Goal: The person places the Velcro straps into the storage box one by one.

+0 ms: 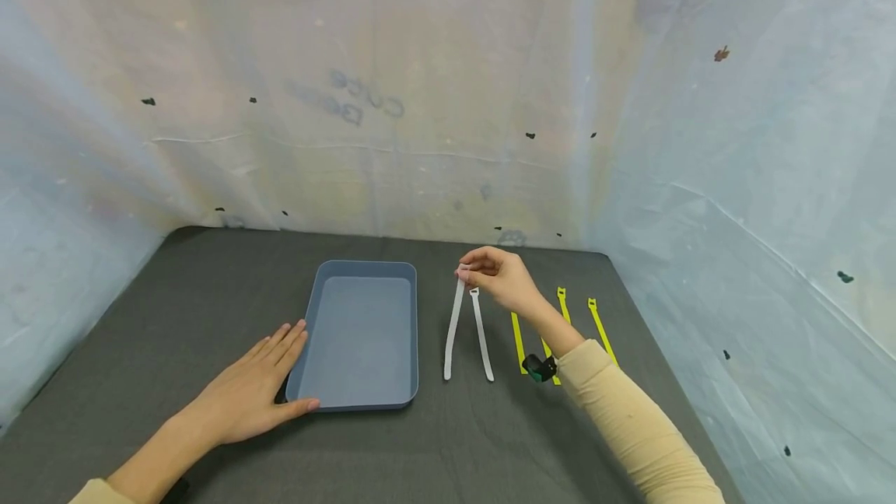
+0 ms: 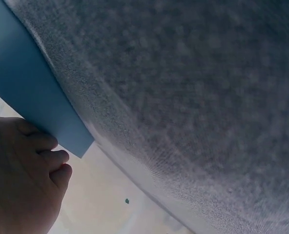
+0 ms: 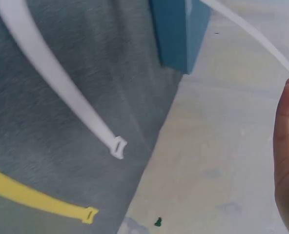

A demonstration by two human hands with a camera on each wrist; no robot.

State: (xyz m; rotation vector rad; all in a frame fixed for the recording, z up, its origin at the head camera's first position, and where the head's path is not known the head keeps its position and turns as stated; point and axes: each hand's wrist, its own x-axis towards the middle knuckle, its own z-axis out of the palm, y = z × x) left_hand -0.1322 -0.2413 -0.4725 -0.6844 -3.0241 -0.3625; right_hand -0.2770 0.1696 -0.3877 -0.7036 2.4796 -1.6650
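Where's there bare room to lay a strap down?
Inside the blue-gray tray; the dark cloth between tray and held white strap; and, roomier, the cloth beyond the left hand, left of the tray. It's crowded rightward: the lying white strap, then yellow straps partly hidden under the right forearm.

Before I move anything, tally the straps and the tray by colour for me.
White straps: 2
Yellow straps: 4, some partly hidden
Blue-grey tray: 1
Total: 7
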